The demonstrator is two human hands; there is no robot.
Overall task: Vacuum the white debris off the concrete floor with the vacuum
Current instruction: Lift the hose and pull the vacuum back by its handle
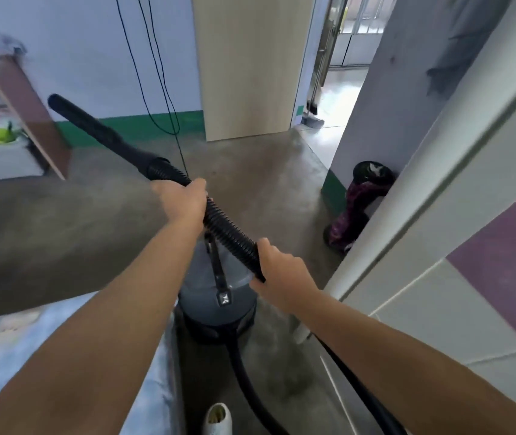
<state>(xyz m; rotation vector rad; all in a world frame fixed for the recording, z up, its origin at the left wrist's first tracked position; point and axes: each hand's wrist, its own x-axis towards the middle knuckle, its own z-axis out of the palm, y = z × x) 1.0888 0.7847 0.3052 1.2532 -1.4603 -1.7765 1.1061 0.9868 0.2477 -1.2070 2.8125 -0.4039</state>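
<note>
My left hand (184, 199) grips the black ribbed vacuum hose (228, 233) just behind the rigid black nozzle tube (93, 128), which points up and to the left, off the floor. Further down the same hose my right hand (277, 266) holds it too. The grey canister vacuum (219, 309) stands on the concrete floor (250, 183) right below my hands, with a black strap across its top. I make out no white debris on the blurred floor.
A wooden shelf unit (15, 120) stands at the left, a pale wooden door (250, 67) ahead, an open doorway (328, 98) to its right. A dark hoverboard (357, 208) leans by the wall. A white panel (438, 215) runs along the right. Black cords (156, 73) hang down the wall. A blue mattress (15, 356) lies lower left.
</note>
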